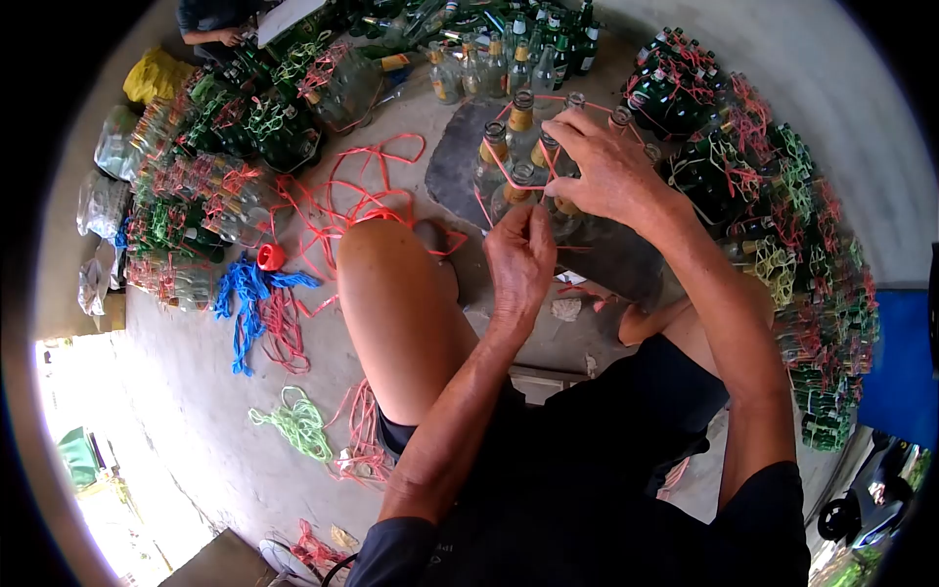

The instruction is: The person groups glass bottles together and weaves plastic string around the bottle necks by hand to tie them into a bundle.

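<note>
What our view withholds
Behind the right hand [604, 168] we lose part of the clear bottles [488, 178]; we cannot tell whether the left hand [521, 252] pinches the pink strap [498, 164]. The top edge crops another person [210, 18], and the yellow neck labels [521, 120] are too small to read.

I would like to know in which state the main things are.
Left hand, fingertips together
Right hand, thumb and fingers apart
Clear bottles near hands, upright
Red strip around them, drawn straight
Loose red strips, tangled
Blue strips, heaped
Pale green string, loosely coiled
Yellow bag, crumpled
Bottles at right, tied in bundles
</note>
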A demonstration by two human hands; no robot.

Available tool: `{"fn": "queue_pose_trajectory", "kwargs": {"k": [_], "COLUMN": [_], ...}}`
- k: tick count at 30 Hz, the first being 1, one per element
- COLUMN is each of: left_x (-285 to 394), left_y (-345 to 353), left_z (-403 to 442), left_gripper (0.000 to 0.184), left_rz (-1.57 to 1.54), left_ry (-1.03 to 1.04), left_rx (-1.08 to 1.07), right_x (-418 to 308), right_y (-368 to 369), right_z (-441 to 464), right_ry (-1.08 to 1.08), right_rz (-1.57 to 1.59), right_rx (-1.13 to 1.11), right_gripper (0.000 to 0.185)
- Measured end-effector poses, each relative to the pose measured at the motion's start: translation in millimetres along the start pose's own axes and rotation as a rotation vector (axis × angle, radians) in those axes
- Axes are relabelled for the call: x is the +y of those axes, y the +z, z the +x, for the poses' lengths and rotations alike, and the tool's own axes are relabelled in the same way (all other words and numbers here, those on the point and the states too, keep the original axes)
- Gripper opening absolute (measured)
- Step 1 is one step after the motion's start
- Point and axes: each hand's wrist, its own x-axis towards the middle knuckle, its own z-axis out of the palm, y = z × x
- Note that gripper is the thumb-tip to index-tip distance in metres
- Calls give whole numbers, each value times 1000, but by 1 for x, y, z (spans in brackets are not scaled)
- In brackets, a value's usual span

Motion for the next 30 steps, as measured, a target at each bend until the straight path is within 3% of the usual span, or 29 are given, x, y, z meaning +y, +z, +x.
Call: {"fn": "queue_pose_trajectory", "kwargs": {"k": [6, 16, 22, 30], "left_x": [21, 51, 69, 45], "left_y": [-22, -43, -40, -43], "left_z": [18, 70, 106, 145], "left_gripper": [19, 16, 19, 18], "left_rz": [318, 757, 921, 898], "left_ry": [155, 477, 620, 546], "left_rx": [-135, -345, -444, -520], "right_x": [0, 6, 1, 2], "right_y": [9, 23, 13, 17], "right_z": [-9, -16, -16, -18], "right_ry": [24, -35, 7, 17], "right_rz": [227, 329, 408, 362], "right_rx": [86, 260, 199, 200], "right_gripper": [60, 48, 41, 42]}}
